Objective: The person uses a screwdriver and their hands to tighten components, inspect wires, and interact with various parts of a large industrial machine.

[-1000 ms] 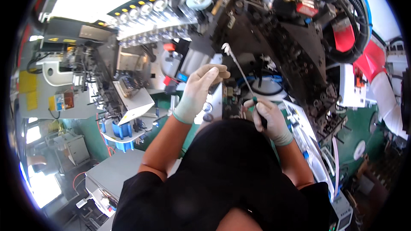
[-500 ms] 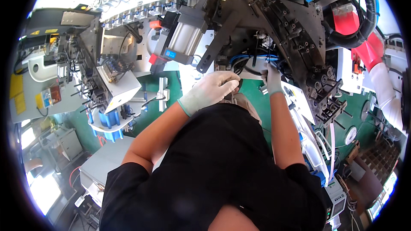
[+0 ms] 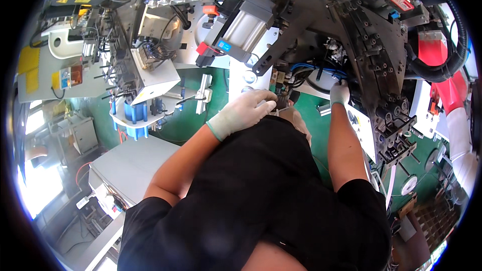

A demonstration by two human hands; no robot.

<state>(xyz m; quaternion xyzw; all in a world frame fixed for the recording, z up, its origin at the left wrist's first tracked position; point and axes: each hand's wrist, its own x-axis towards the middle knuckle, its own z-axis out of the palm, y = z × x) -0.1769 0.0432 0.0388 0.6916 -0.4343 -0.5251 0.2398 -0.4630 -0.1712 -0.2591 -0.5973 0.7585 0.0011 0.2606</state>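
Observation:
My left hand (image 3: 242,114), in a whitish glove, is held just in front of my body with its thumb apart from the loosely bent fingers. I see nothing in it. Beyond its fingertips is a dark block with small brass-coloured fittings (image 3: 281,84). My right hand (image 3: 340,94), gloved too, reaches in under the dark machine frame (image 3: 369,52). Its fingers are curled beside blue tubes (image 3: 314,66) and black hoses, and whatever they grip is hidden. Past them lies a crumpled silvery clump (image 3: 334,49).
A silver cylinder (image 3: 246,29) and a dark slotted arm (image 3: 278,47) overhang the space ahead of my hands. At left stands a white box-shaped housing (image 3: 153,81) above blue cylinders. Rods and rollers (image 3: 394,120) jut out at right, near a red-and-white robot arm (image 3: 449,95).
The whole view has shifted, with the machines sitting further right and lower. Slender dark pieces near my right fingers no longer show. My left fingers look slightly more spread from the thumb.

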